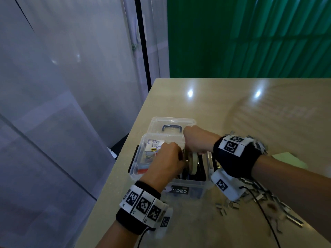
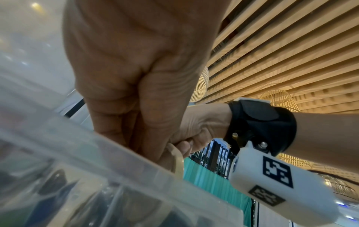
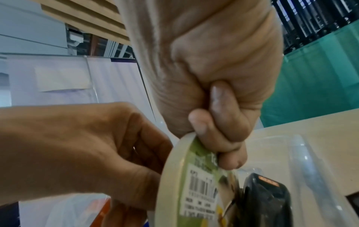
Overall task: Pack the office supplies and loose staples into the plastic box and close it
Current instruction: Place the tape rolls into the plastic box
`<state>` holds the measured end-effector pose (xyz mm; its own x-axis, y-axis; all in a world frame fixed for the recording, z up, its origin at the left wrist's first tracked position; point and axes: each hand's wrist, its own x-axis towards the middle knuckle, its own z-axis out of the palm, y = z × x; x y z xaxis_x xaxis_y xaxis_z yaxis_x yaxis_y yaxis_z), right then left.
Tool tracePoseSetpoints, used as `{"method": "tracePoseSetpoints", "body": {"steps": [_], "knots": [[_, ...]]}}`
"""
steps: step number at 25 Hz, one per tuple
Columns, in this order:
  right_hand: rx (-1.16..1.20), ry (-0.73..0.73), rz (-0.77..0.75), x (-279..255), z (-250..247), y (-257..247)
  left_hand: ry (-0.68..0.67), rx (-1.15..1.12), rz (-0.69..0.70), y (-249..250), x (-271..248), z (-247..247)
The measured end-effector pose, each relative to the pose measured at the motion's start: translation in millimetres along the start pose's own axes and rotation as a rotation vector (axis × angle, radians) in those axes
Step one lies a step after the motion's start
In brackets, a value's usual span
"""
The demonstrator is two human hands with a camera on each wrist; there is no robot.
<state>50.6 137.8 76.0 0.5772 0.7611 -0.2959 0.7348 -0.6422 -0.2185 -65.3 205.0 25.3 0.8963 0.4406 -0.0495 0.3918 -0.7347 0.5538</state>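
Item: clear plastic box (image 1: 189, 187), labelled "CASA BOX", standing open near the left edge of a beige table (image 1: 206, 97). Its clear lid (image 1: 172, 122), with a dark handle, is lying flat just behind it, touching the box's far rim.

Item: roll of cream masking tape (image 1: 192, 162), standing on edge inside the box, toward its right side. In the right wrist view the roll (image 3: 174, 176) is showing a green label with a barcode.

Right hand (image 1: 197, 140): clenching over the top of the roll, with its fingers (image 3: 223, 135) curling onto the label side and gripping the rim.

Left hand (image 1: 166, 161): pressing against the roll's opposite face with fingers curled; whether it is actually gripping the roll cannot be told, since the fingertips are hidden behind the roll in every view.

Other contents: a small white carton (image 1: 154, 146) with a barcode is sitting in the box's far left part, with an orange-red item (image 1: 142, 170) lying nearer in the left part. A black object with an orange mark (image 3: 266, 198) is resting right of the roll; it is too blurred to name.

Item: loose staples (image 1: 254, 194), in short metallic strips, lying scattered on the table right of the box, under and around the right forearm.

Item: pale green paper (image 1: 288, 159), lying on the table beyond the right wrist.

Both wrists are wearing black bands with square-coded white markers.
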Motion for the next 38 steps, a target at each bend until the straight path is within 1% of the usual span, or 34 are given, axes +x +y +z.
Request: {"method": "tracePoseSetpoints", "body": {"steps": [3, 6, 8, 12, 15, 18, 21, 22, 23, 26, 28, 30, 33, 36, 38], "knots": [[0.065, -0.043, -0.005, 2, -5, 6, -0.029, -0.03, -0.019, -7, -3, -2], [0.166, -0.111, 0.002, 0, -12, 19, -0.055, 0.017, 0.005, -7, -7, -3], [0.17, -0.157, 0.019, -3, -6, 22, -0.067, 0.026, 0.005, -7, -8, -2], [0.118, -0.126, -0.022, -4, 9, 23, -0.077, 0.02, 0.007, -4, -7, -2], [0.19, -0.136, -0.031, -6, 1, 32, -0.073, 0.01, 0.007, -7, -7, -3], [0.25, -0.228, -0.046, -14, -15, 39, -0.061, 0.041, 0.001, -12, -8, -5], [0.247, -0.316, -0.049, -23, -20, 37, -0.095, 0.054, -0.005, -7, -9, -3], [0.259, -0.306, -0.047, -25, -24, 37, -0.106, 0.05, 0.002, -5, -10, -2], [0.274, -0.265, -0.047, -27, -30, 37, -0.116, 0.044, 0.014, -3, -11, 0], [0.37, -0.028, -0.053, -26, -59, 39, -0.129, 0.009, 0.033, 3, -18, 4], [0.431, 0.069, -0.071, -24, -67, 34, -0.149, 0.009, 0.021, 7, -22, 11], [0.412, 0.076, -0.093, -20, -59, 24, -0.163, 0.032, 0.028, 12, -28, 17], [0.339, 0.062, -0.104, -9, -32, 9, -0.157, 0.008, 0.057, 14, -33, 16], [0.202, 0.083, -0.097, 4, -11, 1, -0.23, -0.034, 0.046, 10, -34, 11], [0.11, 0.092, -0.068, 10, -2, -3, -0.271, -0.046, 0.062, 7, -37, 10]]}}
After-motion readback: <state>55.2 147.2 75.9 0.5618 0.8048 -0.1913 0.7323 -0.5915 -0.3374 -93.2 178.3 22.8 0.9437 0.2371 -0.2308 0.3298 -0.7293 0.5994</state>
